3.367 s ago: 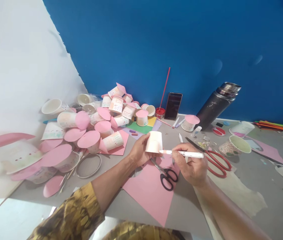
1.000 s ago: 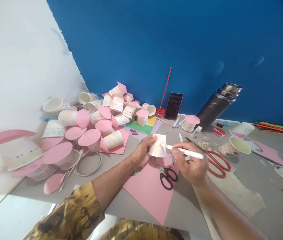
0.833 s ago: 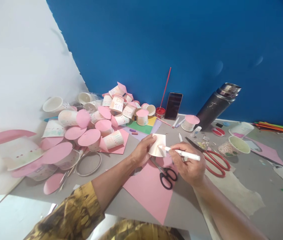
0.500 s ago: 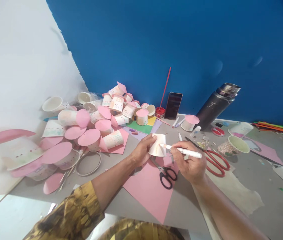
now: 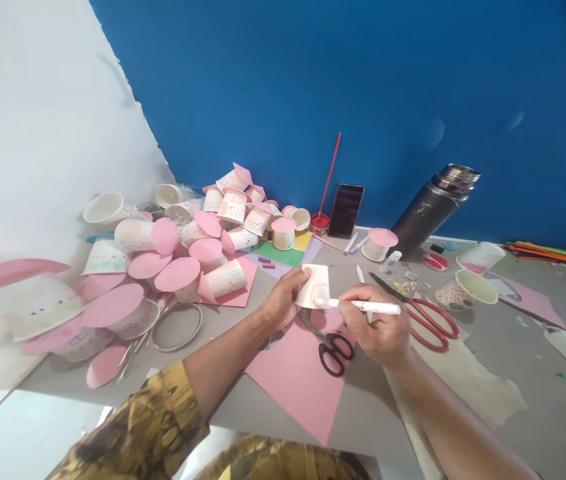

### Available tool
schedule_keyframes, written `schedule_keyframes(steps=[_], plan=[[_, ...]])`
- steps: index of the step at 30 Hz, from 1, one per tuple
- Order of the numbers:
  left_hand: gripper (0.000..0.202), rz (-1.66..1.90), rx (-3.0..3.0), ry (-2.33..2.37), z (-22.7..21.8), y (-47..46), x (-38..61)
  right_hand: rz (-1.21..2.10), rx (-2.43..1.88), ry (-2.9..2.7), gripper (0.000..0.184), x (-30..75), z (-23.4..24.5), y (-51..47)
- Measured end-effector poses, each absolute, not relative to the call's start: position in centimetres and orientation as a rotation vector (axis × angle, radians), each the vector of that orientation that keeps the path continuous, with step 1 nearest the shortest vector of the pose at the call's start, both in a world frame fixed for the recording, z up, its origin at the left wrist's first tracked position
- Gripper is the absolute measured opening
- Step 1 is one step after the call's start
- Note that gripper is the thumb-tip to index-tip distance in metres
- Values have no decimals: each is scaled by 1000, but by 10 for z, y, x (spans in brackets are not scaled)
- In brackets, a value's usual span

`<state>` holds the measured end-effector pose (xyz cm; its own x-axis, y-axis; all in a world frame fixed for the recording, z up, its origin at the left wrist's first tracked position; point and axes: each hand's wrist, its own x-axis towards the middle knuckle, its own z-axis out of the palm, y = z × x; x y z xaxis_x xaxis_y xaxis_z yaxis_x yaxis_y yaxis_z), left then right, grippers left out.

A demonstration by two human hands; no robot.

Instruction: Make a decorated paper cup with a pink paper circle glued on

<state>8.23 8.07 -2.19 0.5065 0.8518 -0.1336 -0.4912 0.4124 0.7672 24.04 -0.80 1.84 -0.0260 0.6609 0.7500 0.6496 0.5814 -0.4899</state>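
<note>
In my left hand (image 5: 281, 300) is a small white paper cup (image 5: 319, 279), its thumb lying on the side of the cup. A faint peach-coloured outline shows on the cup's wall. My right hand (image 5: 379, 325) grips a white marker pen (image 5: 375, 307), and the tip touches the cup near its lower rim. Below the cup lie black-handled scissors (image 5: 337, 353) on a sheet of pink paper (image 5: 293, 380). Red-handled scissors (image 5: 433, 325) rest just right of my right hand.
Many paper cups with pink discs (image 5: 177, 275) are piled at the left. A roll of tape (image 5: 177, 327) lies before them. At the back stand a phone (image 5: 346, 210), a red pot (image 5: 319, 223) and a dark flask (image 5: 430, 212). A patterned cup (image 5: 455, 293) sits at the right.
The marker tip has moved down and slightly left across the cup, drawing more of the peach line. The pen now lies flatter. My left hand still holds the cup in nearly the same place.
</note>
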Motion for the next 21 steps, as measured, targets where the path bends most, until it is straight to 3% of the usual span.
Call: schedule_keyframes(steps=[13,21], plan=[[34,901,760,595,-19,79,83,43,-1109,-1724,9,240,14,-7],[23,853,616,603,-19,82,81,25,-1210,-1513,11,248,18,-6]])
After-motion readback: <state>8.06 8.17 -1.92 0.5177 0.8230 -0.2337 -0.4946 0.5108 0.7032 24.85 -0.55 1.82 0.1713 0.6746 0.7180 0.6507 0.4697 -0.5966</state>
